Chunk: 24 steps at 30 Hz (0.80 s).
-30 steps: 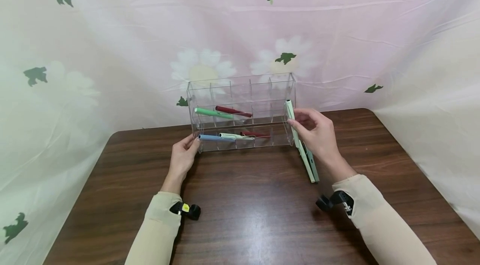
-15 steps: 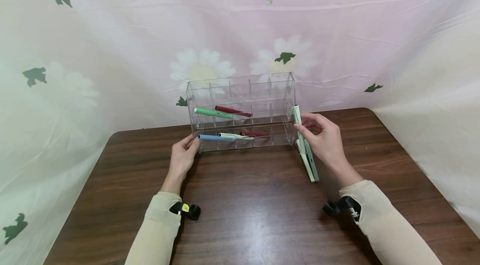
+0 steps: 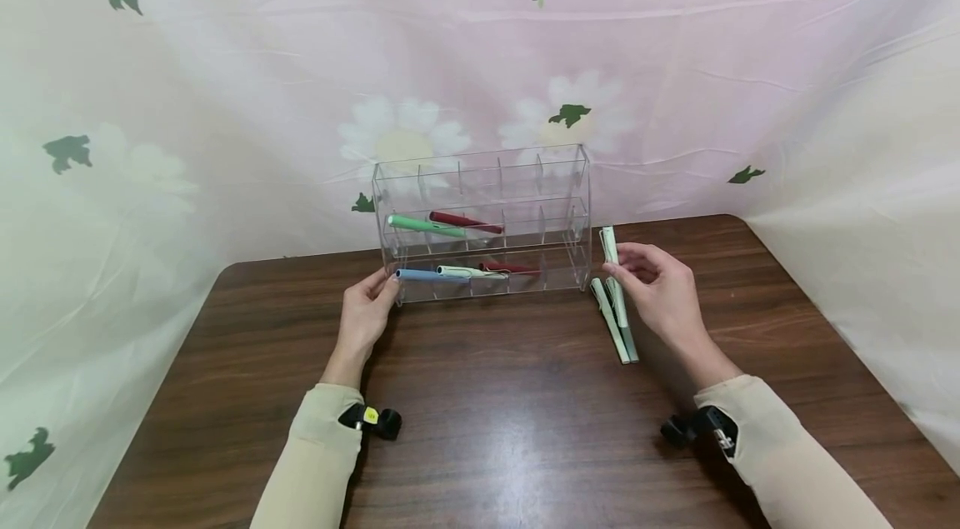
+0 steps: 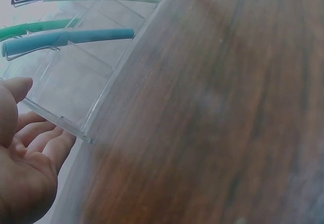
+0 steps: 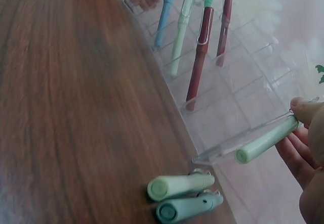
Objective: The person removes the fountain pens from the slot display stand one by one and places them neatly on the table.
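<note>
**Right hand (image 3: 663, 287) and held pen (image 5: 266, 142) now further right, off the rack's (image 3: 540, 247) end**

Half a second ago the pen was right by the rack's right edge; now it's out past it and lower, over the loose pair on the counter (image 3: 487, 429). Left hand (image 3: 365, 308) hasn't budged.

Held pen: pale green, pinched between thumb and fingers of the right hand. Long axis runs away from the person, leaning a bit left at the far end; clip end toward the wall, plain end toward the person. Can't tell from here if that plain end touches the pens below.

Left hand grips the rack's left side, thumb on one face, fingers on the other.

I count eight pens, one rack. One in hand. Two on the counter, side by side, clips far, plain ends near: a light green pen (image 5: 179, 184) left, a grey-green pen (image 5: 190, 207) right. Five in the rack, clip ends to the left: bright green pen (image 3: 420, 223) and upper dark red pen (image 3: 467, 222) in the upper tier; blue pen (image 3: 431, 275), mint pen (image 3: 465, 271) and lower dark red pen (image 3: 513, 268) below.
</note>
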Each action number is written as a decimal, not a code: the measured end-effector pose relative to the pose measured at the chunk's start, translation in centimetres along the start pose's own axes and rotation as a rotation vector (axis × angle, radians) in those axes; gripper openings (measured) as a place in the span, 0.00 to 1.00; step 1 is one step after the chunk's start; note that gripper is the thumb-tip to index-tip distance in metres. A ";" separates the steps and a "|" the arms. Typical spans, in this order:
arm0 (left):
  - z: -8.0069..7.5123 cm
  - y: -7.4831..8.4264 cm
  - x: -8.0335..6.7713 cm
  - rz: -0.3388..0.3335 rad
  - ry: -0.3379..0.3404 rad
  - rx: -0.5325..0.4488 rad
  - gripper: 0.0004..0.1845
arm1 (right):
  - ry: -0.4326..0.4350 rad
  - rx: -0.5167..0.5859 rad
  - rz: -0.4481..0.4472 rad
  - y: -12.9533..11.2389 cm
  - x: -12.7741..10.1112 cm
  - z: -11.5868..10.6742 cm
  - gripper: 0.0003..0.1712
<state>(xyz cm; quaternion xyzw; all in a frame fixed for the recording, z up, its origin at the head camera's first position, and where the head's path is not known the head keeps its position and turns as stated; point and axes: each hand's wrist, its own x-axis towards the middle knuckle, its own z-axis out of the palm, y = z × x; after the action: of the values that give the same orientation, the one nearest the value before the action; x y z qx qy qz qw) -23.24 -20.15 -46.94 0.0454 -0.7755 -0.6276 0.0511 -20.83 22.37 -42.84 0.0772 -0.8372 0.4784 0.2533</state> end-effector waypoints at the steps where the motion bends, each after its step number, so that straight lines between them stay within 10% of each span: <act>1: 0.0 0.0 0.0 -0.002 -0.002 0.005 0.25 | 0.000 -0.010 0.004 0.2 -0.1 -0.1 0.17; 24: -0.1 0.0 0.1 -0.013 -0.004 0.015 0.26 | -0.138 -0.265 0.112 2.4 -1.7 -2.7 0.18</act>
<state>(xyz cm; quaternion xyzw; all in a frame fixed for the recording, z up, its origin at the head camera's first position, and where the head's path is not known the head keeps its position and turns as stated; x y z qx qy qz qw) -23.30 -20.22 -46.93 0.0493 -0.7800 -0.6222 0.0451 -19.31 25.76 -44.43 0.0287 -0.9115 0.3706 0.1761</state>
